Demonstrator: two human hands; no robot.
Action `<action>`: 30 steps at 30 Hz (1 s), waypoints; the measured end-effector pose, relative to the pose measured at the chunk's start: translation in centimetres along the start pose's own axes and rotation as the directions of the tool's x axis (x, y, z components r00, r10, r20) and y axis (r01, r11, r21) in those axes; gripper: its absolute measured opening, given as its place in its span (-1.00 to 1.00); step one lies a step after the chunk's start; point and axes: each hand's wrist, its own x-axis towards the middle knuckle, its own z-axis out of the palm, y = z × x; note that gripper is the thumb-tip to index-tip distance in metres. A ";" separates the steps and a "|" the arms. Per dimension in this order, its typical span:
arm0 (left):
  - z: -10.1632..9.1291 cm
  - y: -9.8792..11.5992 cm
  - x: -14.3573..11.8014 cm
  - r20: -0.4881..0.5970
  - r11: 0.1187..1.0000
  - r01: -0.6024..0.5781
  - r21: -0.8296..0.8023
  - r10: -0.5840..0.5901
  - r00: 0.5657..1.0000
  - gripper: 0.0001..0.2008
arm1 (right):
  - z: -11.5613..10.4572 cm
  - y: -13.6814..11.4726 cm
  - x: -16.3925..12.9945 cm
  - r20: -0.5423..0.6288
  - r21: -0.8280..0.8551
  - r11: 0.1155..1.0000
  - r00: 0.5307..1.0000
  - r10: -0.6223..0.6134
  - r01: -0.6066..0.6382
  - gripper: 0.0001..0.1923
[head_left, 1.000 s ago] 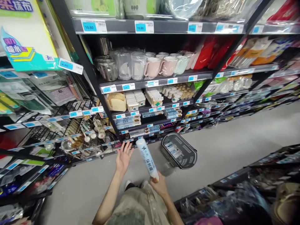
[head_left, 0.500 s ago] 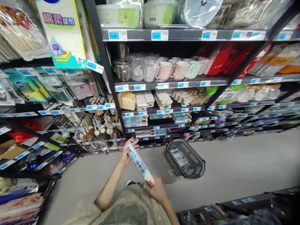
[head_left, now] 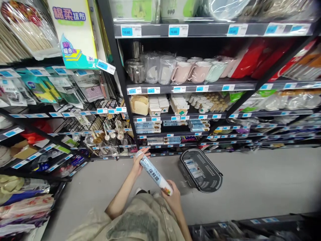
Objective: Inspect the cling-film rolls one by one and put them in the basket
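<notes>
A roll of cling film [head_left: 154, 172] in a blue and white wrapper slants between my two hands, in front of my body. My left hand [head_left: 138, 163] supports its upper end, thumb against the wrapper and some fingers stretched out past it. At the lower end, my right hand [head_left: 173, 195] is closed around the roll near its picture of food. To the right, a dark grey shopping basket [head_left: 213, 174] stands on the floor with several blue and white packages [head_left: 194, 169] inside.
A shelf rack [head_left: 188, 87] ahead holds pink mugs [head_left: 182, 72], steel cups [head_left: 136, 71] and similar blue rolls [head_left: 147, 126] low down. Hanging goods fill the rack [head_left: 62, 113] at left. Another shelf [head_left: 263, 221] borders the grey floor [head_left: 250, 177] at lower right.
The cling film roll has turned slightly, so its printed label faces up more. Its lower end and my right hand have moved a little to the right. The view has shifted slightly.
</notes>
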 end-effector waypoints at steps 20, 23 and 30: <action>2.1 -2.4 -1.9 0.030 0.930 0.230 0.285 -0.248 0.968 -0.57 | -4.2 3.6 0.7 -0.502 0.611 0.768 0.657 0.562 -0.190 -0.59; 1.6 -2.5 -1.4 -0.016 0.855 0.246 0.456 -0.269 0.963 -0.63 | -4.6 3.4 0.9 -0.496 0.637 0.741 0.624 0.604 -0.210 -0.57; 0.6 -3.0 -1.5 -0.049 0.880 0.249 0.404 -0.251 0.967 -0.57 | -4.4 2.8 1.5 -0.545 0.529 0.823 0.660 0.516 -0.207 -0.57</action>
